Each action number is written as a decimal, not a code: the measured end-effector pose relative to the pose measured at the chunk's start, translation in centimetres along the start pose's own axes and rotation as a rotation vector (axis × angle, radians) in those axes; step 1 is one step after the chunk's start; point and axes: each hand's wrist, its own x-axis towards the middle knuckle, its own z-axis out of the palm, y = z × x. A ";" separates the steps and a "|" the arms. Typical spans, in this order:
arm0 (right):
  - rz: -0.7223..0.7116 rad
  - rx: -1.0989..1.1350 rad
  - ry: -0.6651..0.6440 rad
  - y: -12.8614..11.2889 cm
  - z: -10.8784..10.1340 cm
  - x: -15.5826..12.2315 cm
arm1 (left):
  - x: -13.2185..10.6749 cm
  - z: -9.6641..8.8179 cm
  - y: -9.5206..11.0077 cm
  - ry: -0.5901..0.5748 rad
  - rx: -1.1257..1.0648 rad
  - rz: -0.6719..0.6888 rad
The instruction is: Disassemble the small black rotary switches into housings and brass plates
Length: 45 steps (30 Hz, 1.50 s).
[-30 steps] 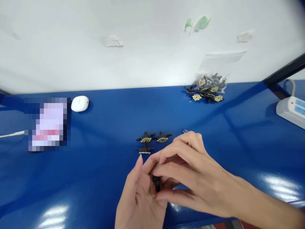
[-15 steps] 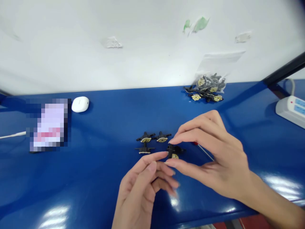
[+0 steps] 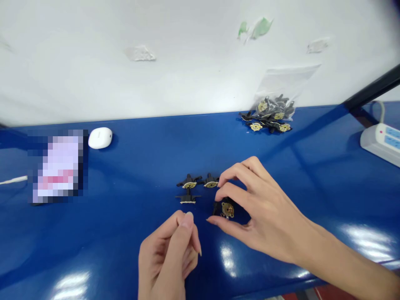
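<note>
At the two o'clock of the left hand (image 3: 170,254), pinched narrow with any contents hidden, the right hand (image 3: 265,216) arches, thumb and fingers apart, around a brass-and-black part (image 3: 228,209), perhaps steadying it, grip unclear; three similar parts (image 3: 189,185), at its ten o'clock, seem grouped for reach.

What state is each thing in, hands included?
Left hand: curled, thumb against index finger
Right hand: thumb and fingertips around a black part, grip unclear
Three similar parts: on the table, stems up
Plastic bag: against the wall, more parts inside
Phone: screen lit, content blurred
White case: shut
Power strip: partly out of frame, power unclear
</note>
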 end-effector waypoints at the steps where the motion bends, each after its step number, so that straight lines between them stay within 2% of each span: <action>1: 0.006 -0.004 -0.006 0.0 0.0 0.0 | 0.0 0.0 0.0 -0.001 0.006 0.000; 19: 0.046 -0.034 -0.052 0.2 -0.4 0.0 | 0.0 0.1 0.0 0.002 0.008 -0.005; 28: 0.033 0.011 -0.050 0.0 0.0 -0.2 | 0.4 -0.7 -0.8 -0.034 -0.012 -0.018; 45: 0.012 0.019 -0.073 -0.1 -0.3 -0.2 | 0.4 -0.2 -0.4 -0.017 0.005 -0.005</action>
